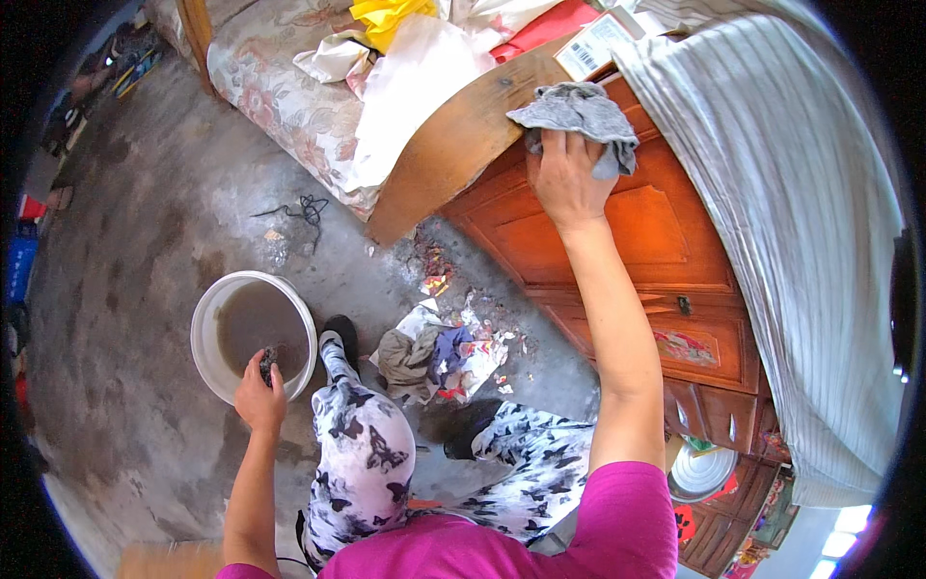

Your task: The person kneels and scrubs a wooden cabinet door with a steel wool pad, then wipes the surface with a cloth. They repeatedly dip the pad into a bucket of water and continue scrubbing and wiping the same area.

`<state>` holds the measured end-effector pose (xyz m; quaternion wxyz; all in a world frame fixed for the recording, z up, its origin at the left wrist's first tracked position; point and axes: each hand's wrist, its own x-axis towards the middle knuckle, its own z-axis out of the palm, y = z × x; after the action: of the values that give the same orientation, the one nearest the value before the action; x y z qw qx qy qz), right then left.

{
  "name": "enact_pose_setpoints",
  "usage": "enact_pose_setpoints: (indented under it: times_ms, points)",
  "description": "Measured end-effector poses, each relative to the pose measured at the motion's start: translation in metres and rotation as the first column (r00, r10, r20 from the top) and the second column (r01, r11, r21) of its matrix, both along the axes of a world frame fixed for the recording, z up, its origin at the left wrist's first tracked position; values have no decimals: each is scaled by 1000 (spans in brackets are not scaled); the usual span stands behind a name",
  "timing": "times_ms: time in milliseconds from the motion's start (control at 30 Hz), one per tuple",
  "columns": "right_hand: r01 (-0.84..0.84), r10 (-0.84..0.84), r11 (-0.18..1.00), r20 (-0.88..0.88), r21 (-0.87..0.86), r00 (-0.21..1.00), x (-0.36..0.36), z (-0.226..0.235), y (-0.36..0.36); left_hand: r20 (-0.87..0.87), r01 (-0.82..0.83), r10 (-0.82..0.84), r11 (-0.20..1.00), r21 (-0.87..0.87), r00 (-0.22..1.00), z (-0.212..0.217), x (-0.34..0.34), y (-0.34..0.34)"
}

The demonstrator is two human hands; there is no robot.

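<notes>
My right hand (569, 183) is closed on a crumpled grey cloth (579, 108), which lies over the top of a reddish-brown wooden cabinet (627, 227) beside a curved wooden board (449, 145). Lower left, my left hand (258, 398) pinches a small dark wad (268, 367) that looks rough, like a scourer. That hand is at the near rim of a white bucket (200, 333), which holds murky brown water (253, 323).
Rags and litter (439, 357) lie in a heap on the concrete floor (145, 289). A black cord (307, 210) is near the floral mattress (280, 87). Striped fabric (772, 164) drapes over the cabinet's right side. A small box (600, 43) sits behind the cloth.
</notes>
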<state>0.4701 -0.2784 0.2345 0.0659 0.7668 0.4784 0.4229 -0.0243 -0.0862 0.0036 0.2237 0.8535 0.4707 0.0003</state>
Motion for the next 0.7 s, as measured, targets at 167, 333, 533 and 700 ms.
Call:
enact_pose_setpoints:
  times_ms: [167,333,533,700]
  points:
    - [-31,33,991,-17,132,999,-12,-31,-2,-24,-5,5,1000,12,1000,2,-3,-1]
    - [83,-82,996,19,-37,996,-3,-110,-41,12,44,-44,999,28,999,3,-3,-3]
    - [-80,-267,876,-615,-476,742,-29,-277,-57,51,56,-58,998,37,997,1,0,-6]
    - [-257,2,926,-678,-276,735,-67,-246,-58,40,23,-25,998,57,999,-2,-3,-2]
